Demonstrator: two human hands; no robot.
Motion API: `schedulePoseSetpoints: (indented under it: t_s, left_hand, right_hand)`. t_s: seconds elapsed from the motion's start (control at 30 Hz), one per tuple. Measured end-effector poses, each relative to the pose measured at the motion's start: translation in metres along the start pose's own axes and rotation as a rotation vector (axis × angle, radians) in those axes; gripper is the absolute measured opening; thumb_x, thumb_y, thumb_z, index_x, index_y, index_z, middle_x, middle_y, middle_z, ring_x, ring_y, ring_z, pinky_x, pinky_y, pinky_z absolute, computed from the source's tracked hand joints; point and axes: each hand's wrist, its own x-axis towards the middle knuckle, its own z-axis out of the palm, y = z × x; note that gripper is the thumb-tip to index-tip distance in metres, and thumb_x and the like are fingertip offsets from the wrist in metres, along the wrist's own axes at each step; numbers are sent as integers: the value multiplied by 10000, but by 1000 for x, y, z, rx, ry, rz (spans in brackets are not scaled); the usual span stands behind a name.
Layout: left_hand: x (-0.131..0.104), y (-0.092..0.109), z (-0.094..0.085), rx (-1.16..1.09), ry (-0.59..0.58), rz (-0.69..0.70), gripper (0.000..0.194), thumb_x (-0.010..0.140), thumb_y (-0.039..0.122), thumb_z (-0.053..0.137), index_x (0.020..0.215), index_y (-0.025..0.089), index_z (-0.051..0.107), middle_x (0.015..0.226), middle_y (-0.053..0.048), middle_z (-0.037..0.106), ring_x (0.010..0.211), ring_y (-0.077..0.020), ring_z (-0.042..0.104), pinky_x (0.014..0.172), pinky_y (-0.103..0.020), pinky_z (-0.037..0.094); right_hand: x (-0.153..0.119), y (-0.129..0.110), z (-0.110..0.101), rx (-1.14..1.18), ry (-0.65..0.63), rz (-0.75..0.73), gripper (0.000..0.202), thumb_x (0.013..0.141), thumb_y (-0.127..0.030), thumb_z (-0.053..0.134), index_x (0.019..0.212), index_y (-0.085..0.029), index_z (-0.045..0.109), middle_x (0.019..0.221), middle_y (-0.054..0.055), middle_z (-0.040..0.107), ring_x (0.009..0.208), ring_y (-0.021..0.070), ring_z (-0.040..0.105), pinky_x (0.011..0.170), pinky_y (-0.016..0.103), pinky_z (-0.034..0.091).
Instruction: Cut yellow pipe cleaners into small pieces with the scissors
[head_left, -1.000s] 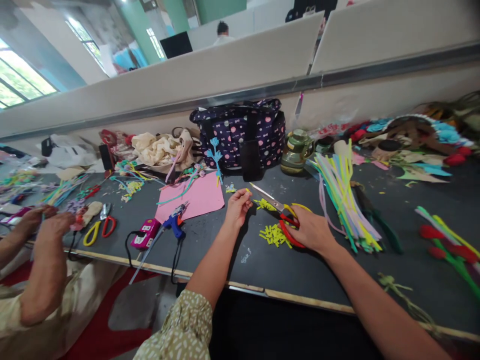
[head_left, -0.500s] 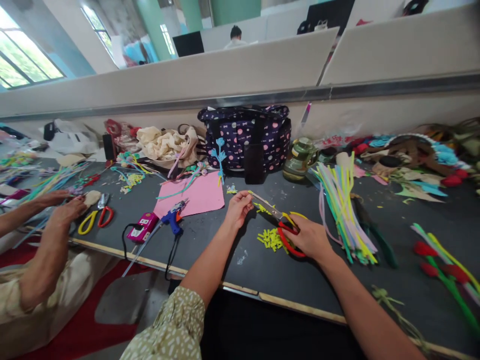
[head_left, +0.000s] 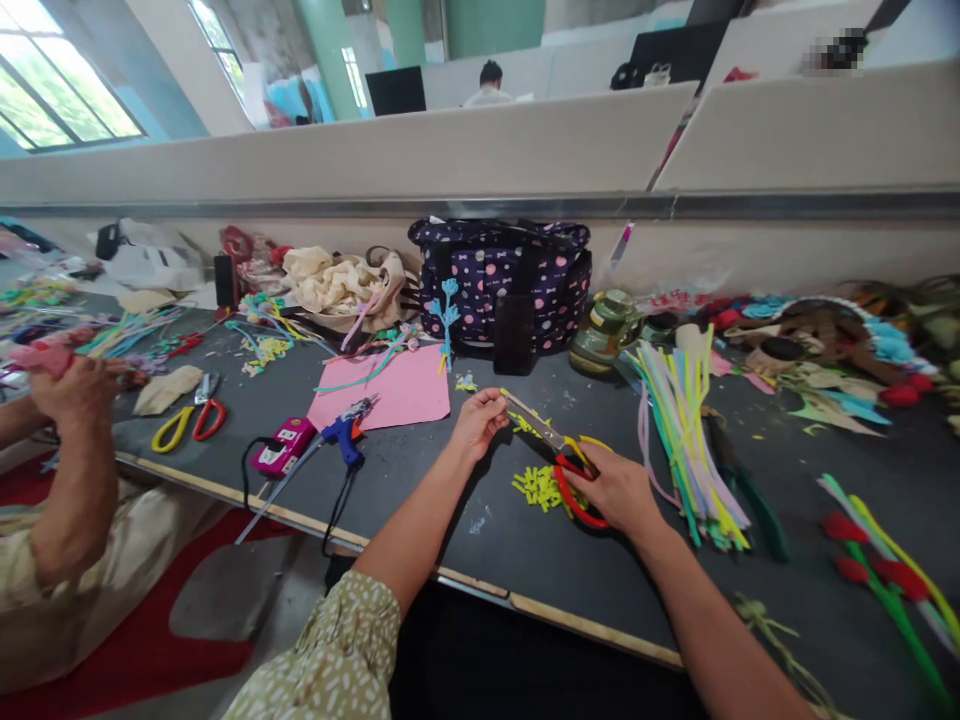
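Observation:
My right hand (head_left: 619,490) is wrapped round the handles of a pair of scissors (head_left: 541,428) with red and yellow grips. The blades point up and left, and their tips reach the fingers of my left hand (head_left: 480,425). That hand is closed in a pinch, with a small bit of yellow-green pipe cleaner (head_left: 503,392) at the fingertips; most of it is hidden. Under the scissors lies a pile of short cut yellow-green pieces (head_left: 536,486), with more pieces behind the blades.
A bundle of pastel pipe cleaners (head_left: 686,440) lies right, beside dark-green-handled pliers (head_left: 757,500). Left are a blue glue gun (head_left: 345,438), a magenta power socket (head_left: 283,447) and pink paper (head_left: 405,390). A dotted bag (head_left: 469,260) and green jar (head_left: 600,330) stand behind. A co-worker's hand (head_left: 79,395) is far left.
My hands stay almost in place, with the scissors' tips still at my left fingers. The co-worker's hands have lifted and moved left, now with something pink, leaving the beige piece on the table.

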Motion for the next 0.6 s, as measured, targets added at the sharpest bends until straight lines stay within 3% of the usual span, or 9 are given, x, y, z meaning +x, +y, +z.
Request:
schedulePoseSetpoints:
  t_s: [0.4, 0.6]
  left_hand:
    - [1, -2, -2, -20, -27, -36, 391, 527, 235, 859, 767, 136, 567, 590, 43, 539, 461, -36, 410, 506, -204, 366]
    - [0, 0, -1, -5, -23, -45, 382, 527, 236, 859, 753, 134, 568, 594, 41, 543, 457, -33, 407, 501, -203, 368]
  right_hand:
    - [-1, 4, 6, 3, 65, -16, 343, 853, -525, 497, 891, -216, 640, 773, 34, 678, 679, 163, 626, 600, 258, 428]
    - [-2, 5, 7, 13, 50, -4, 357, 861, -526, 488, 890, -210, 649, 838, 52, 692, 704, 168, 635, 618, 262, 432]
